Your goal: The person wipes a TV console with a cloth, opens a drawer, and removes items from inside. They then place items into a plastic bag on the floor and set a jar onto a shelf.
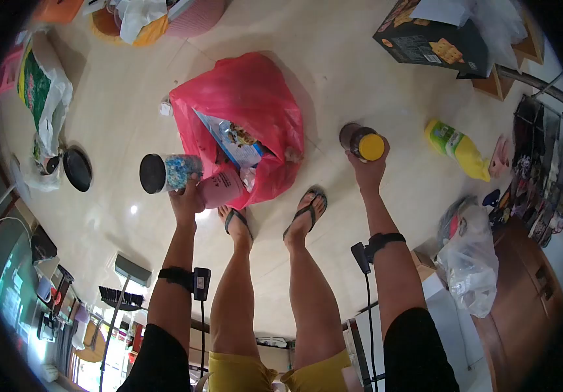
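Observation:
My left hand [186, 199] is closed around a clear jar [183, 171] with a black lid, tilted on its side and filled with blue and white bits. Against the same hand is a pink container [221, 189] with dark print; whether the fingers hold it too, I cannot tell. In my right hand [369, 171] is a dark brown jar [354, 145] with a yellow lid, held apart from the bag. Between the hands a red plastic bag [242, 78] sits on the floor, its mouth partly open. A blue-and-white packet [232, 140] shows inside it.
A yellow bottle [458, 149] lies on the floor at right, near a white plastic bag [471, 261]. A black cracker box [431, 42] stands at upper right. At left are a black round lid or pan [77, 170] and a broom [121, 297]. My sandalled feet [306, 212] are just below the red bag.

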A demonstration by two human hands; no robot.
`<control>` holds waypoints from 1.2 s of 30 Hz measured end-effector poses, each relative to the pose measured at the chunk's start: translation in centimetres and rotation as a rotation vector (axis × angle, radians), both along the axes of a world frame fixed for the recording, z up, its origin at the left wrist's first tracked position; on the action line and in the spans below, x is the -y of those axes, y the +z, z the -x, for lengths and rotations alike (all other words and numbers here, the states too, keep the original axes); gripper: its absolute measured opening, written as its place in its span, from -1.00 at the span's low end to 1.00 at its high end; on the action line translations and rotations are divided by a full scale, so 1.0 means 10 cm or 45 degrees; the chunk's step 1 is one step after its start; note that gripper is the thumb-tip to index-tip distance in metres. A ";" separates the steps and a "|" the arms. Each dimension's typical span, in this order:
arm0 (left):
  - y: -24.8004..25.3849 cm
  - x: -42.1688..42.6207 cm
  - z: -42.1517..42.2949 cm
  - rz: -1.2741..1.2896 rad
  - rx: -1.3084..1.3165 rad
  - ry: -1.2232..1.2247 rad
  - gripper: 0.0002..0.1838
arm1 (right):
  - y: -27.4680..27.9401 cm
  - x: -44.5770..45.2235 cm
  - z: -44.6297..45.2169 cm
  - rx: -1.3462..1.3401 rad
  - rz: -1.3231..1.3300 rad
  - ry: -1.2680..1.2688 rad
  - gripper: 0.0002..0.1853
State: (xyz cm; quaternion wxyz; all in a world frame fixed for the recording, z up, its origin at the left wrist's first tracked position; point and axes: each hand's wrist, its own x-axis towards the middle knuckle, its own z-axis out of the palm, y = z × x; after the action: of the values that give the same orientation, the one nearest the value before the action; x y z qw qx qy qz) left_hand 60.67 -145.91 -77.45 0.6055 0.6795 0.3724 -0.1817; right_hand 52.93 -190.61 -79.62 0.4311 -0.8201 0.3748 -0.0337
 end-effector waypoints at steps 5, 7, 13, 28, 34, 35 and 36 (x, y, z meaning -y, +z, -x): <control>0.18 0.24 -0.29 0.031 0.040 -0.148 -0.59 | -0.11 -0.05 0.12 0.146 -0.279 -0.162 0.03; 0.14 0.30 -0.35 0.043 0.007 -0.231 -0.55 | -0.15 -0.13 0.22 0.176 -0.375 -0.241 0.02; -0.11 0.37 -0.26 0.045 0.133 -0.335 -0.43 | 0.12 -0.77 0.50 -0.538 -0.505 -0.024 -0.47; -0.32 0.16 -0.04 -0.162 -0.110 -0.432 -0.15 | 0.56 -1.34 -0.85 -0.110 0.061 0.887 -0.94; -0.28 0.17 0.06 -0.186 -0.146 -0.286 -0.12 | 0.44 -2.03 -1.34 -0.454 -0.676 1.200 -0.55; -0.30 0.15 0.08 -0.144 -0.055 -0.238 -0.11 | 0.34 -2.10 -1.42 -0.332 -0.489 1.268 -0.45; -0.32 0.12 0.11 -0.144 -0.055 -0.211 -0.11 | 0.23 -2.15 -1.50 -0.206 -0.303 1.331 -0.35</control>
State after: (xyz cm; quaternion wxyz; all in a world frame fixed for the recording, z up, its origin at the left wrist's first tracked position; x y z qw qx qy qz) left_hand 59.61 -147.15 -80.63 0.5409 0.7371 0.3375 -0.2243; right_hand 67.93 -169.06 -77.30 0.4500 -0.8428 -0.0499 0.2911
